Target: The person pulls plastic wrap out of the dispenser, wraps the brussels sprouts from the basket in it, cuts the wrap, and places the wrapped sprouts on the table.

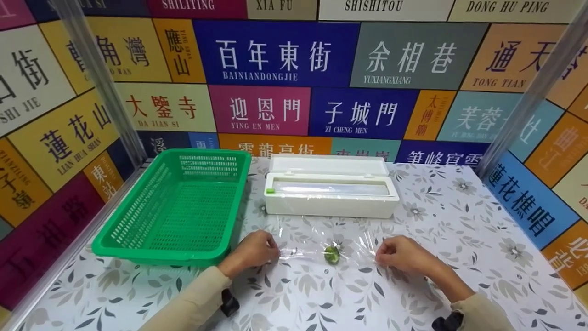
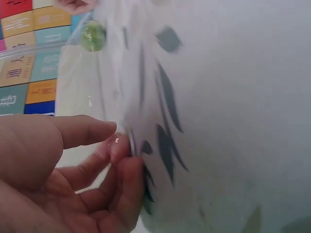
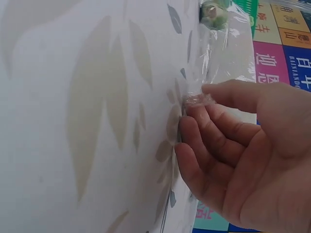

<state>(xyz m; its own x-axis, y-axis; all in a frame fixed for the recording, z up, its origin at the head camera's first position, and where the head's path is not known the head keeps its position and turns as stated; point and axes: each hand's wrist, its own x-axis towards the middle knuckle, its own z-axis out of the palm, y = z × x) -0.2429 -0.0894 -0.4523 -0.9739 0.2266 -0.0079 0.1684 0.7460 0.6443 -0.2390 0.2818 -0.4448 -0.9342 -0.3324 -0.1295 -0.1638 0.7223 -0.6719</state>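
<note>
A small round green fruit or vegetable (image 1: 331, 254) sits on the flowered tablecloth between the two hands, on a sheet of clear plastic wrap (image 1: 301, 254). At the sheet's left side, my left hand (image 1: 255, 250) pinches the wrap's edge between thumb and fingers. My right hand (image 1: 404, 254) pinches the opposite edge in the same way. In the left wrist view, film glints at the fingertips and the green piece (image 2: 93, 36) lies beyond. Bunched film shows between thumb and fingers in the right wrist view, with the green piece (image 3: 214, 14) at the top.
A white wrap dispenser box (image 1: 328, 204) stands behind the hands, its lid raised and a roll of film inside. To the left is a green plastic basket (image 1: 161, 253) with perforated walls. Panels with printed signs (image 1: 275, 53) rise around the table.
</note>
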